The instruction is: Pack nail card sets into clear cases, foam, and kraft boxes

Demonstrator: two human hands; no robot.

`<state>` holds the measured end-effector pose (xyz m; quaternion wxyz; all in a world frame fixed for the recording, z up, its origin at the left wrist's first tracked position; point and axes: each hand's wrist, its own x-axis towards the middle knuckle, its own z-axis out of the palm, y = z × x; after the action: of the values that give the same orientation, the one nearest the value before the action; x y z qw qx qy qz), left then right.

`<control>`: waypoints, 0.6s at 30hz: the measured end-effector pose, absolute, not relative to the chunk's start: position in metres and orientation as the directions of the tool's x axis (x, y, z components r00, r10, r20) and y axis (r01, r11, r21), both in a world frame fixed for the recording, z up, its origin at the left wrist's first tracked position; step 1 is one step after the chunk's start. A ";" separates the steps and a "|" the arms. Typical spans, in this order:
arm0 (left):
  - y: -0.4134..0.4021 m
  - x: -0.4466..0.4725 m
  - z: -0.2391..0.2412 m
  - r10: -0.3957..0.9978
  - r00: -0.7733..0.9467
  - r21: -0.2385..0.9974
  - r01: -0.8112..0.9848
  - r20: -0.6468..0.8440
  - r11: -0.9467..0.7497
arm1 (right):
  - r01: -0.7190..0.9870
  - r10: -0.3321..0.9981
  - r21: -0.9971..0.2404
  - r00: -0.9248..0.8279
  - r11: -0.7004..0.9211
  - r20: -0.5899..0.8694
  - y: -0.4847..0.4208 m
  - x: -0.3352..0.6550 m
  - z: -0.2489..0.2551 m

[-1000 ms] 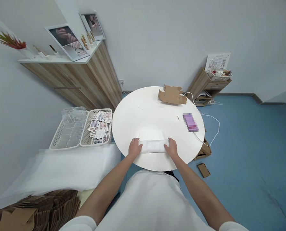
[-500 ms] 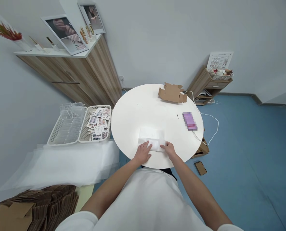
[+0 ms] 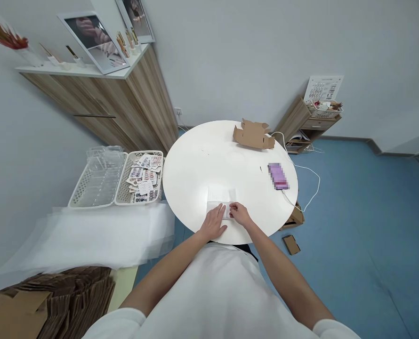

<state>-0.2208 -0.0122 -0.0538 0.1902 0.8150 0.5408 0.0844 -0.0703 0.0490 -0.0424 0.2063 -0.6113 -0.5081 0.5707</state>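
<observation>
A folded white sheet (image 3: 221, 201) lies near the front edge of the round white table (image 3: 202, 165). My left hand (image 3: 214, 222) rests flat on its left part, fingers stretched out. Just to the right, my right hand (image 3: 240, 214) has its fingers curled and pinched on the sheet's right end, which is folded in over the middle. The two hands almost touch.
A flat brown cardboard box (image 3: 252, 134) lies at the table's far side. A pixelated purple object (image 3: 277, 176) with a white cable sits at the right. Two white baskets (image 3: 117, 179) stand on the left, one with printed cards. Brown cardboard sheets (image 3: 50, 301) are stacked lower left.
Both hands have moved inward from the ends of the long white strip. The strip is now folded much shorter, and the right hand has brought its end over to the left hand.
</observation>
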 end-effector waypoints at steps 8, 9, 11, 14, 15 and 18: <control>-0.016 -0.220 -0.051 0.850 0.509 0.243 0.849 -0.134 -0.470 | 0.572 0.964 -0.818 -0.178 -0.061 -0.197 0.040 -0.050 -0.048; -0.016 -0.220 -0.051 0.851 0.508 0.244 0.849 -0.133 -0.469 | 0.629 0.980 -0.777 -0.154 -0.001 -0.126 0.036 -0.047 -0.049; -0.015 -0.221 -0.050 0.857 0.500 0.265 0.849 -0.126 -0.457 | 0.719 0.981 -0.690 -0.183 0.085 -0.070 0.028 -0.046 -0.051; -0.016 -0.222 -0.049 0.882 0.457 0.330 0.855 -0.114 -0.400 | 0.804 0.930 -0.556 -0.340 0.211 -0.138 0.021 -0.053 -0.053; -0.017 -0.223 -0.050 0.897 0.428 0.356 0.860 -0.113 -0.365 | 0.829 0.916 -0.504 -0.367 0.243 -0.162 0.020 -0.057 -0.053; -0.024 -0.230 -0.055 0.972 0.193 0.433 0.894 -0.132 -0.119 | 0.885 0.908 -0.373 -0.369 0.279 -0.199 0.019 -0.069 -0.055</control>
<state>-0.2300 -0.0244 -0.0554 0.2135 0.7422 0.6285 0.0920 -0.0693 0.0191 -0.0551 0.0264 -0.5609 -0.7992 0.2146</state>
